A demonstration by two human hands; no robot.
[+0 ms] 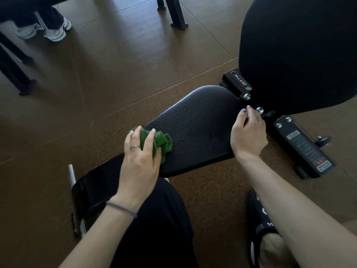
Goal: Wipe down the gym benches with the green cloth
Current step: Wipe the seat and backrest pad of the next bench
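A black textured bench seat pad (195, 120) lies across the middle of the view, with small water droplets on its near part. My left hand (141, 161) grips a bunched green cloth (161, 141) and presses it on the seat's left end. My right hand (249, 134) holds the seat's right edge, fingers curled over it near the hinge bolts. The bench's black back pad (301, 55) rises at the upper right.
The bench frame (303, 146) with warning labels runs along the brown floor at right. Another person's white sneakers (55, 33) stand at top left beside black equipment legs (177, 16). My dark-trousered knee and sandalled foot (258, 215) are below the seat.
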